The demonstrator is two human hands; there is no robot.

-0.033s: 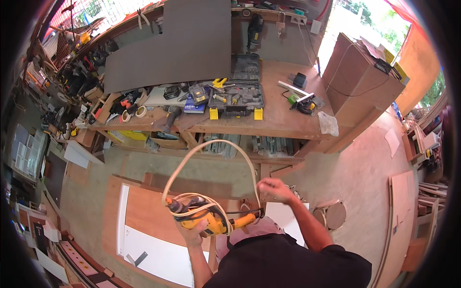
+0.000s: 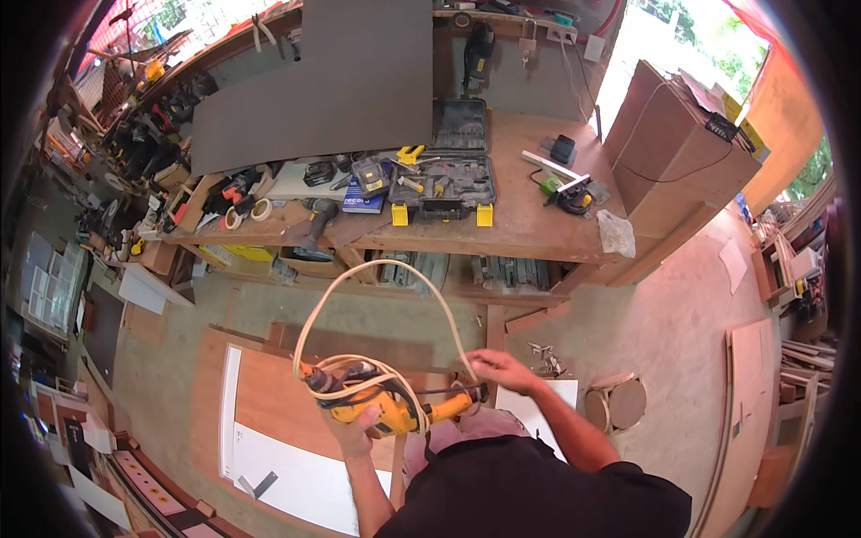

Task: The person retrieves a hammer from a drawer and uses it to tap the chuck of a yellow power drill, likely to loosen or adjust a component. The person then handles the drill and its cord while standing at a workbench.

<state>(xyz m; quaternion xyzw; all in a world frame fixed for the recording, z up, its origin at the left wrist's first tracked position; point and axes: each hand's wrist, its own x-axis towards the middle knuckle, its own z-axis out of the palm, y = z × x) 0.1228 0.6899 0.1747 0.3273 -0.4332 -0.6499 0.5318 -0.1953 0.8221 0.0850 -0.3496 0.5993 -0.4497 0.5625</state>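
Basically, worktop [image 2: 529, 215] beyond held an open dark case [image 2: 442, 213], loose tools [image 2: 410, 184] inside. Yellow drill [image 2: 390, 414] was nearer, left hand [image 2: 356, 435] clasping its body, right hand [image 2: 500, 368] pinching the pale cord [image 2: 392, 264] looped round it. Looked like cord handling; next move likely called for drill steady, loop clear.

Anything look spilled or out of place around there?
Yes, slightly: small loose pieces lie scattered on the floor beyond the right hand, as if spilled; they are too small to identify. No damage shows on the yellow power tool in the left hand.
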